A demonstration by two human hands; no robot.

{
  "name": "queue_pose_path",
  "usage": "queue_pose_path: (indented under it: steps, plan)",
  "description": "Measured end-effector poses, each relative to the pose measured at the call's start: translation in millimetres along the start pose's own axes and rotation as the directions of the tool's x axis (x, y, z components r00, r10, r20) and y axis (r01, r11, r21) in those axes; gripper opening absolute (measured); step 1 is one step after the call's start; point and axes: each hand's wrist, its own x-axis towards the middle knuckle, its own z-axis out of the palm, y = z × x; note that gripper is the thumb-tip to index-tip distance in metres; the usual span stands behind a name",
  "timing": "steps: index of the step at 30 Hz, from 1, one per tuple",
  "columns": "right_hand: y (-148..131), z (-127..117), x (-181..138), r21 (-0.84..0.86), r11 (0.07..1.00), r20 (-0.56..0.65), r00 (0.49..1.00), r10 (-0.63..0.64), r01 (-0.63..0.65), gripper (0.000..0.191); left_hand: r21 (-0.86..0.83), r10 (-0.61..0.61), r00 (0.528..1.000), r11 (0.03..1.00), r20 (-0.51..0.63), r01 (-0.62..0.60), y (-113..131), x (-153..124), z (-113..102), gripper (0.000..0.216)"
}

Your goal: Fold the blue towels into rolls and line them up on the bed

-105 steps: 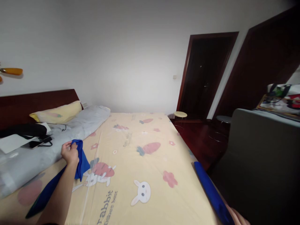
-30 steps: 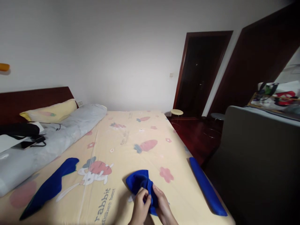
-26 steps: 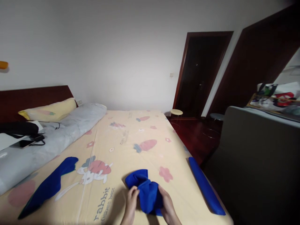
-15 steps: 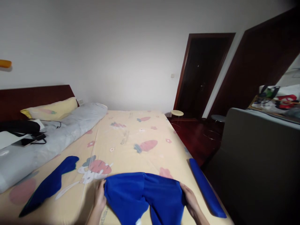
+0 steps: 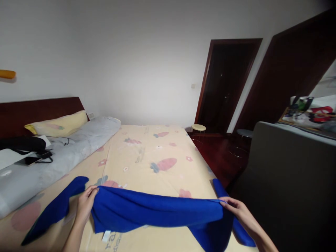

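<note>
We see a yellow pillow (image 5: 57, 124) beside grey bedding (image 5: 86, 148) on the left, and a cream stool (image 5: 198, 127) near the far-right door (image 5: 223, 87).

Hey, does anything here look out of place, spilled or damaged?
Nothing looks spilled or damaged. Slightly odd: a flat, dark, phone-like slab lies on the long grey quilt, seemingly out of place among bedding. The bright blue cloth held by the left hand and right hand looks intact.
</note>
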Motion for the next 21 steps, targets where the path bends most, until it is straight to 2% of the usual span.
queue_pose_path:
  steps: [7, 12, 14, 17, 19, 21]
  plan:
    - [-36.2, -25.4, -19.0, -0.252, 0.962, -0.035, 0.992, -0.12, 0.107, 0.051, -0.03, 0.084, 0.994, 0.996, -0.071, -0.086, 20.3, -4.5, -21.2, 0.041]
    - [-41.2, -38.2, -24.3, -0.325, 0.937, -0.139, 0.974, -0.18, 0.127, 0.053, -0.086, 0.1, 0.989, 0.99, -0.109, -0.11, 28.2, -7.7, -31.7, 0.04]
    - [-37.6, -38.7, -19.5, -0.354, 0.924, -0.191, 0.957, -0.22, 0.142, 0.052, -0.023, 0.128, 0.987, 0.991, -0.095, -0.13, 25.9, -1.3, -32.7, 0.043]
    - [-25.0, -34.1, 0.2, -0.442, 0.885, -0.206, 0.943, -0.26, 0.147, 0.05, 0.142, 0.169, 0.985, 0.976, -0.02, -0.164, 16.2, 15.9, -28.0, 0.047]
    - [-13.2, -28.9, 20.5, -0.54, 0.827, -0.195, 0.932, -0.305, 0.157, 0.047, 0.289, 0.183, 0.982, 0.939, 0.049, -0.189, 7.5, 28.7, -20.1, 0.051]
    - [-1.3, -22.2, 42.7, -0.666, 0.727, -0.167, 0.918, -0.36, 0.164, 0.044, 0.411, 0.165, 0.982, 0.892, 0.091, -0.188, -1.8, 39.8, -9.0, 0.05]
